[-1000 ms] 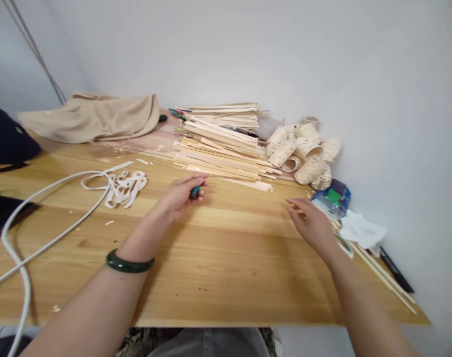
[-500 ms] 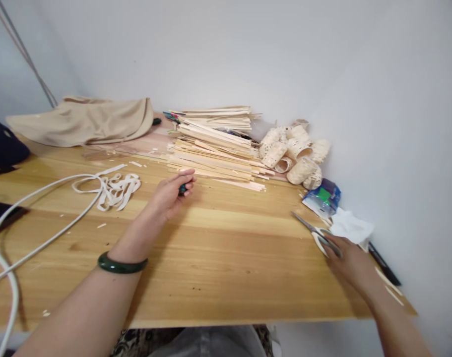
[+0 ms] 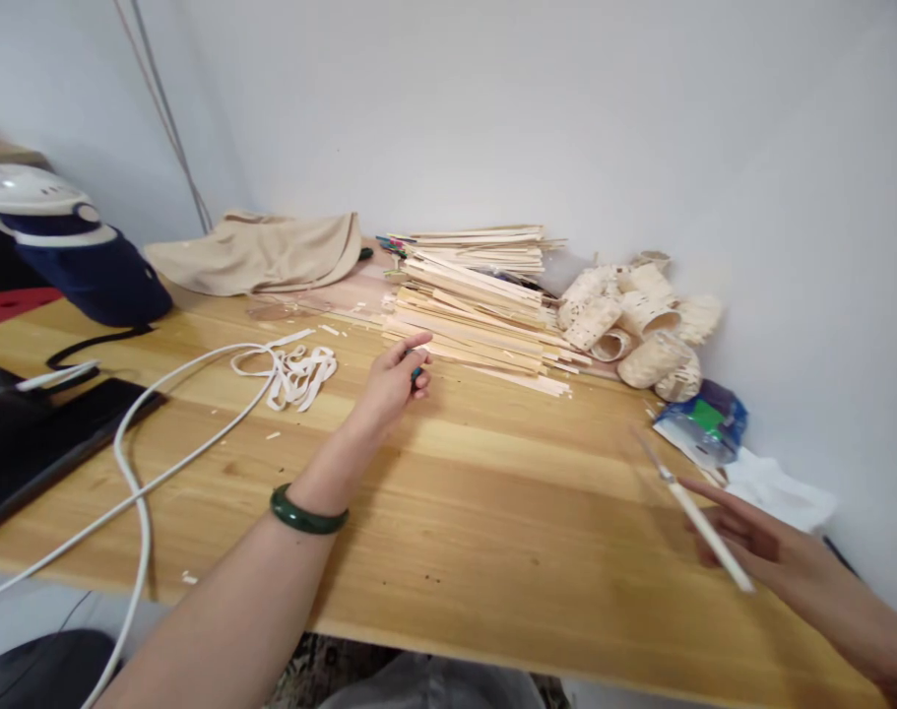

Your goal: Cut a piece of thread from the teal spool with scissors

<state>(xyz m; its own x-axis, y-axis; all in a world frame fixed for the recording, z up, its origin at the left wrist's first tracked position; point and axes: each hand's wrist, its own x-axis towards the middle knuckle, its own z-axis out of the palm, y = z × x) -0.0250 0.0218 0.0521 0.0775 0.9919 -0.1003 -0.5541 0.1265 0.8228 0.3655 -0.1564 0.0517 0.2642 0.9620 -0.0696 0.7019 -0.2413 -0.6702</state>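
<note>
My left hand is closed around a small dark teal object, mostly hidden by the fingers; its kind cannot be made out. A dark green bangle circles that wrist. Just beyond the hand lies a stack of thin pale wooden strips. At the right, my right hand grips a pair of scissors with pale handles, turned edge-on and slightly blurred. Their blades point away from me, toward the blue packet and a white tissue.
Several woven pale tubes are piled by the wall. A beige cloth lies at the back left. Nearer are a coil of white ribbon, a white cable, a black device and a navy-and-white bottle-like object.
The view has swung left, showing more of the table's left side. My right hand has lifted the scissors and turned them edge-on. My left hand keeps its grip on the teal object.
</note>
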